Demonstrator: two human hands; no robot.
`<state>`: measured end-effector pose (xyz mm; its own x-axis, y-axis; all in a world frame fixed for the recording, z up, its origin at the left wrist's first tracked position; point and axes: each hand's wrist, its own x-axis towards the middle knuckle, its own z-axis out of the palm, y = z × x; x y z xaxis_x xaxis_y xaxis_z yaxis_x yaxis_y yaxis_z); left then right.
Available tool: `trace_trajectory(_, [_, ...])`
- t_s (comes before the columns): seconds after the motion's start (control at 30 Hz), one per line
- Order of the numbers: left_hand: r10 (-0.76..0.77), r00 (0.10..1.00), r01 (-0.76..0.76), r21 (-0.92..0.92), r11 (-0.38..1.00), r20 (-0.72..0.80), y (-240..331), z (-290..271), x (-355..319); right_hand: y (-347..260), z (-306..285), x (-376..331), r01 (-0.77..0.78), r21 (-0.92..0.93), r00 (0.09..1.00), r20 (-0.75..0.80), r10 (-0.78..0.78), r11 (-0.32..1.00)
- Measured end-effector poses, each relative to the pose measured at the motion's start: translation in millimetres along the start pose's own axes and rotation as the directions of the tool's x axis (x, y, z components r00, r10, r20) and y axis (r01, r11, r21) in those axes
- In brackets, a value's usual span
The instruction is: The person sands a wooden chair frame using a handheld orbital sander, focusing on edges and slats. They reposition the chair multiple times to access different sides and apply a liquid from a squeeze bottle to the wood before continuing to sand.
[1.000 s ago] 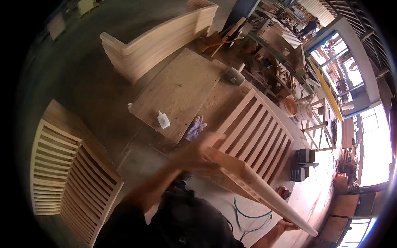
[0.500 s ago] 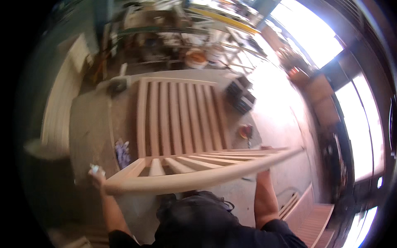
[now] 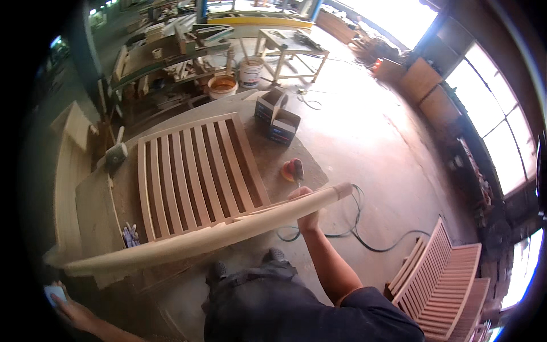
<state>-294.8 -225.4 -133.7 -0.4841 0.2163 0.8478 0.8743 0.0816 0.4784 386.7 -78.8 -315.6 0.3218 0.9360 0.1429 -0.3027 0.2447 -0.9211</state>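
Note:
A slatted wooden bench stands before me, its long rounded rail running across nearest to me. My right hand is closed around this rail close to its right end. Off the rail's left end, low at the left, my left hand is closed on a small pale blue-white block, whose kind I cannot make out. A red and black power sander lies just beyond my right hand. Purple-grey work gloves rest beside the bench's left side.
Two open black boxes and a mallet lie around the bench. A dark hose curls over the floor at right. Another slatted bench sits lower right. Buckets, a small table and a cluttered workbench stand farther off.
My left hand has come away from the rail's left end, still with the pale block. My right hand stays on the rail. The view has swung, showing more on the right.

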Motion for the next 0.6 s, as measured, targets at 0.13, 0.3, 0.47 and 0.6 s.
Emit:
trace_trajectory(0.13, [-0.273,0.958,0.287,-0.324,0.901,0.088,170,9,-29,-6,-12,12,0.001,-0.071,0.958,0.286,0.020,0.997])
trace_trajectory(0.3, [0.059,0.784,0.390,-0.564,0.728,0.618,348,29,-82,-58,-5,16,0.020,-0.065,0.912,0.411,0.009,0.998])
trace_trajectory(0.47, [0.255,0.533,0.485,-0.538,0.689,0.807,466,41,-108,-22,-64,41,-0.007,-0.199,0.980,0.193,0.046,0.980])
trace_trajectory(0.6, [0.442,0.438,0.337,-0.599,0.726,0.783,489,59,-110,-5,-115,25,-0.118,-0.229,0.985,0.097,0.144,0.966])
